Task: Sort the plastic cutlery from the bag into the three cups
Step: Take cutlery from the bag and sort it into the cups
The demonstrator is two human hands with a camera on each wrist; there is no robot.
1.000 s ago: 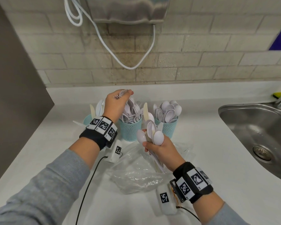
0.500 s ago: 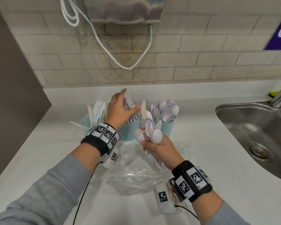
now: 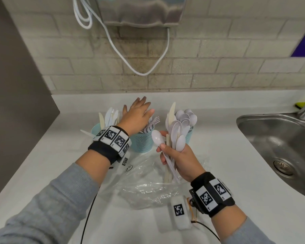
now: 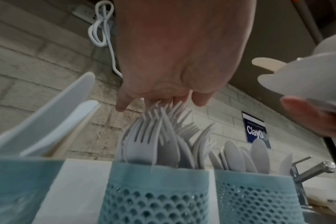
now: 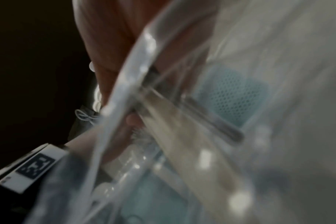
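Cutlery stands sorted in three teal mesh cups on the white counter (image 3: 218, 155), and we take the middle cup (image 3: 142, 143) as our landmark. We go from largest to smallest. Much stays hidden from us: our right wrist view is dark and smeared, showing only blurred plastic film, handles and a patch of teal mesh. Our left wrist band covers most of the left cup (image 3: 96, 128), and the bunch in our right hand covers most of the right cup (image 3: 189, 136).

The steel sink (image 3: 278, 147) lies far right of the middle cup, cut off by the frame edge. The clear plastic bag (image 3: 144, 187) lies crumpled on the counter just in front of the middle cup; we cannot tell whether anything remains inside it.

The left cup holds knives (image 3: 111, 115), the middle cup holds forks (image 4: 150, 141), and the right cup holds spoons (image 3: 187, 117).

Our left hand (image 3: 136, 117) hovers flat over the middle cup, fingers straight and spread, holding nothing; its fingertips (image 4: 122, 104) sit just above the fork tines. Our right hand (image 3: 180, 161) is just right of and in front of the middle cup, fingers and thumb wrapped around a bunch of spoons and knives (image 3: 176, 136), bowls up, handles reaching down towards the bag.
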